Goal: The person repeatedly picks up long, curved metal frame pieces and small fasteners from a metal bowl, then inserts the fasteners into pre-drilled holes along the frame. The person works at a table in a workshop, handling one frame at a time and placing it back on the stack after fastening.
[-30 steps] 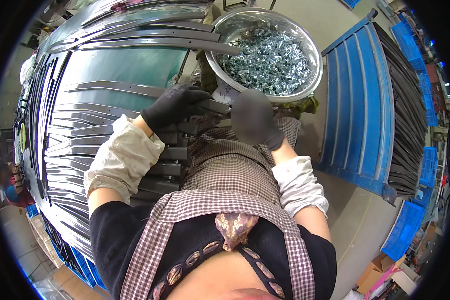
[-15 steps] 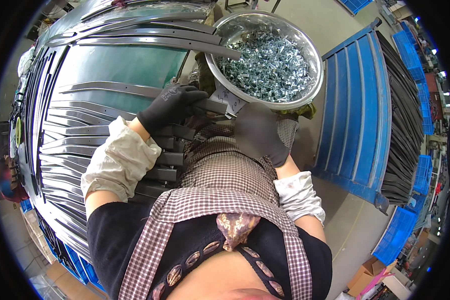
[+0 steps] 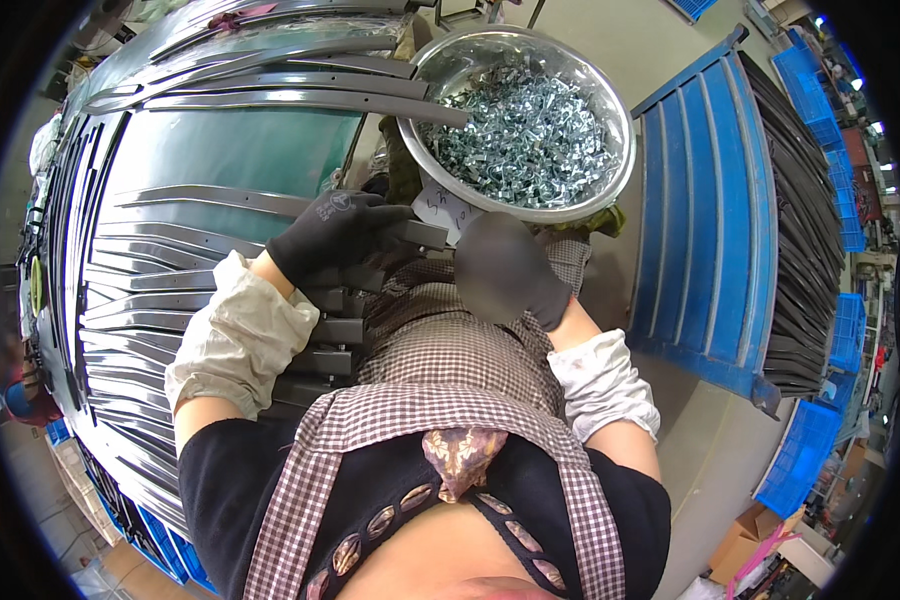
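My left hand [image 3: 335,232], in a black glove, is closed around a dark grey metal strip [image 3: 422,234] near its end, which pokes out past my fingers. Facing that end, and a little nearer to me, is my gloved right hand [image 3: 505,268]. Its fingers are smeared, so what they hold, if anything, does not show. Several similar strips [image 3: 160,262] lie side by side on the table at my left, their ends reaching toward my checked apron [image 3: 450,345]. Beyond my hands stands a round metal basin [image 3: 625,165] heaped with small shiny metal clips [image 3: 525,135].
A white paper with handwriting [image 3: 442,207] hangs by the basin's near side. At the right stands a blue metal rack [image 3: 705,220] with many dark strips behind it. More strips [image 3: 300,100] jut over the table edge toward the basin. Blue crates [image 3: 802,455] line the far right.
The held strip's end has dropped slightly toward me, and my left hand has shifted with it. My right hand has moved a little left. The whole view has shifted slightly.
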### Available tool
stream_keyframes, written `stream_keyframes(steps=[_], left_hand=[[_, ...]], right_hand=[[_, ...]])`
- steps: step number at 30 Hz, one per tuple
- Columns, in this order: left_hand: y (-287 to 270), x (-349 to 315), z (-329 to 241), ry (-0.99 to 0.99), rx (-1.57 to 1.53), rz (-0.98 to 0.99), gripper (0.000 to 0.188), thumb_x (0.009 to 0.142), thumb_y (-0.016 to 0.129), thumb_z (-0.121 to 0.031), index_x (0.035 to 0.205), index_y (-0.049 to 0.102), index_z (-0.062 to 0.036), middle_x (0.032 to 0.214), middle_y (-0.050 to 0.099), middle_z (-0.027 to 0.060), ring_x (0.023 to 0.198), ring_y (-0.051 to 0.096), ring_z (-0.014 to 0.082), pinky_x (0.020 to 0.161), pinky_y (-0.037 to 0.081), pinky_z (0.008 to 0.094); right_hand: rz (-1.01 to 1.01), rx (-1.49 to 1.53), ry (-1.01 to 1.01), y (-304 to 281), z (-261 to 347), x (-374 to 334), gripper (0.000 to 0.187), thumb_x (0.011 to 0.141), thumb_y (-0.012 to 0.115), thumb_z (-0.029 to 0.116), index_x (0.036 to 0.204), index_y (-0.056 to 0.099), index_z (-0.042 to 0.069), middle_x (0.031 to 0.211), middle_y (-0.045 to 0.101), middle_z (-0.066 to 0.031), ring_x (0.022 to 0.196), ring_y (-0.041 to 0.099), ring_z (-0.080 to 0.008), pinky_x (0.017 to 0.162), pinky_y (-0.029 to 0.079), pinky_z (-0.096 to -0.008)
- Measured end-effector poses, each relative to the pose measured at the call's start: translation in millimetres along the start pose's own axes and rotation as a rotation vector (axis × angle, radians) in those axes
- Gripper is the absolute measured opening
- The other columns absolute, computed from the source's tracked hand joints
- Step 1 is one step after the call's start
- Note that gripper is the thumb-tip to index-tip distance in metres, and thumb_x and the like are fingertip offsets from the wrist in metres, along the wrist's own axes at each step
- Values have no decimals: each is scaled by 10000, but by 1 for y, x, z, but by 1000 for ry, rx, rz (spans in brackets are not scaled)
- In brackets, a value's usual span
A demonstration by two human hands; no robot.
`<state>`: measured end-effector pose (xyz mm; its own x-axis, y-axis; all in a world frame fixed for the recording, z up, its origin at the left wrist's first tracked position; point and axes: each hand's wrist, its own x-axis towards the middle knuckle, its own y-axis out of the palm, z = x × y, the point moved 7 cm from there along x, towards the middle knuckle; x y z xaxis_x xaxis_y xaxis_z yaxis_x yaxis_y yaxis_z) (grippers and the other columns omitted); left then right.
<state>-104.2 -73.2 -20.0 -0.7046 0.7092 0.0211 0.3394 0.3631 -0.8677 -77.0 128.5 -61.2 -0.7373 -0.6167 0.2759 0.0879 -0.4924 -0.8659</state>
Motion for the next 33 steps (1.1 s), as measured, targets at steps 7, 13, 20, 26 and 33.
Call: stream_keyframes(steps=[7,13,20,26,33], left_hand=[[-25,-6,-29,24,82,-37,432,832,727,-209,1249,662,-117,872,651,126,740,650,319,667,516,424],[-28,-54,-55,-97,-47,136,461,799,746,-233,1227,661,-84,1006,685,140,826,691,316,709,558,384],[-93,-61,-49,-197,12,282,460,842,771,-259,1250,655,-83,1112,698,148,1007,671,319,874,541,408],[-107,25,44,-54,391,-306,359,872,700,-220,1201,657,-83,1141,678,131,1013,641,334,866,503,446],[-61,44,100,-92,517,-415,318,854,679,-230,1152,646,-123,1143,630,88,1044,596,330,860,476,453]], right_hand=[[-82,16,258,-47,-60,-17,225,896,663,300,885,690,77,785,683,-111,719,667,-283,660,514,-403],[-159,44,369,-56,-89,25,234,886,663,299,989,698,92,895,697,-123,836,677,-296,717,526,-422],[65,-267,430,-18,-120,79,248,889,620,226,1128,673,186,1122,643,-81,923,690,-314,793,565,-432],[-41,-255,378,-22,-122,81,139,907,608,204,1018,685,175,982,668,-95,858,693,-316,755,566,-428],[-197,95,480,-73,-124,51,154,860,615,184,910,661,45,853,692,-123,748,682,-274,717,534,-400]])
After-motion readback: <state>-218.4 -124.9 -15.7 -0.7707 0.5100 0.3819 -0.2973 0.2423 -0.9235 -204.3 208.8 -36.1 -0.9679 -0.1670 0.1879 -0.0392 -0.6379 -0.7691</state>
